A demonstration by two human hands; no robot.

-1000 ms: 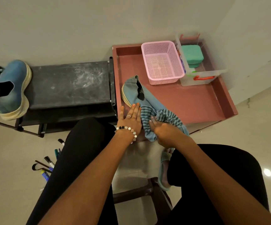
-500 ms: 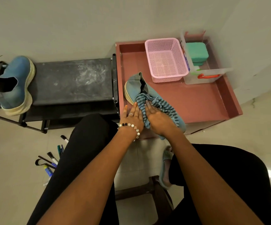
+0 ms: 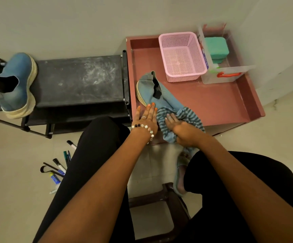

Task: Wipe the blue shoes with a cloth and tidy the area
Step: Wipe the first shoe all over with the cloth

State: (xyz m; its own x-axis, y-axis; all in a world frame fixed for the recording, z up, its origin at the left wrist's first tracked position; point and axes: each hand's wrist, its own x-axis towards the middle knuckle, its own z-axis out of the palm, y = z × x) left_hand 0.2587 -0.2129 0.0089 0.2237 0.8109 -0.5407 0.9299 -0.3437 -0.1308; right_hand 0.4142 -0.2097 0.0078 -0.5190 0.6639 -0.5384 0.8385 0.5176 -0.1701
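One blue shoe [image 3: 155, 92] lies on its side at the near left corner of the pink-brown tray table [image 3: 221, 104]. My left hand [image 3: 146, 117] rests flat against the shoe's sole side, fingers together and straight. My right hand [image 3: 180, 130] grips a blue striped cloth [image 3: 182, 118] bunched over the shoe's toe end, which the cloth hides. The second blue shoe [image 3: 15, 85] stands on the left end of the black shoe rack [image 3: 79, 79].
A pink mesh basket [image 3: 181, 55] and a clear box [image 3: 226, 72] holding a green case sit at the tray's back. Several pens and markers [image 3: 59, 165] lie on the floor left of my leg. A dark stool [image 3: 161, 195] is under me.
My right hand pushed the cloth up along the shoe, then drew it back toward the toe end. My left hand stayed against the shoe.
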